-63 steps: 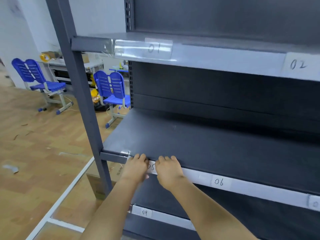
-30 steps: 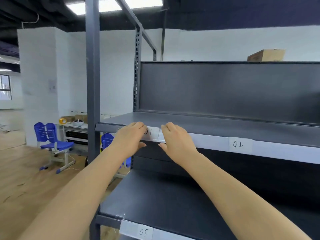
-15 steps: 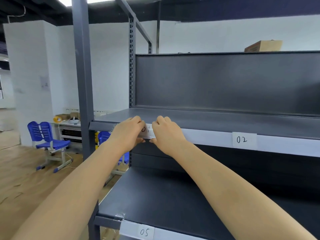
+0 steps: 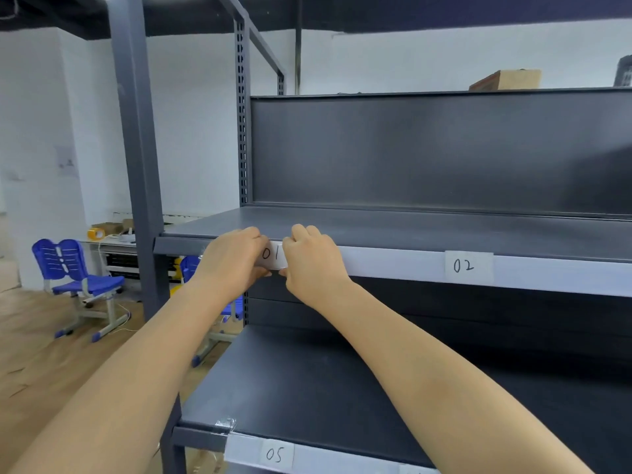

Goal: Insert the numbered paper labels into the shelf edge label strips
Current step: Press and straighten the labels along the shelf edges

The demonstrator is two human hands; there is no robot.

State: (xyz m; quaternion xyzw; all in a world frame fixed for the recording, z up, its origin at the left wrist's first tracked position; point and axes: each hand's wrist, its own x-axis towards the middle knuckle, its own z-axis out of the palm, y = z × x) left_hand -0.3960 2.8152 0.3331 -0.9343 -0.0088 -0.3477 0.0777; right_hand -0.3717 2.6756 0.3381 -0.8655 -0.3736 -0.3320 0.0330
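Both hands work at the left end of the upper shelf's label strip [image 4: 393,265]. The left hand [image 4: 232,260] and right hand [image 4: 313,260] each pinch a side of the "01" label [image 4: 273,254], fingers clamped on its edges against the strip. It looks not quite seated. The "02" label [image 4: 468,266] already sits in the same strip, and "05" [image 4: 276,454] in the strip below. Further slots lie out of view.

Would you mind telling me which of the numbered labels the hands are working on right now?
The 01 label, at the upper shelf's left end: both hands pinch it. 02 and 05 sit untouched.
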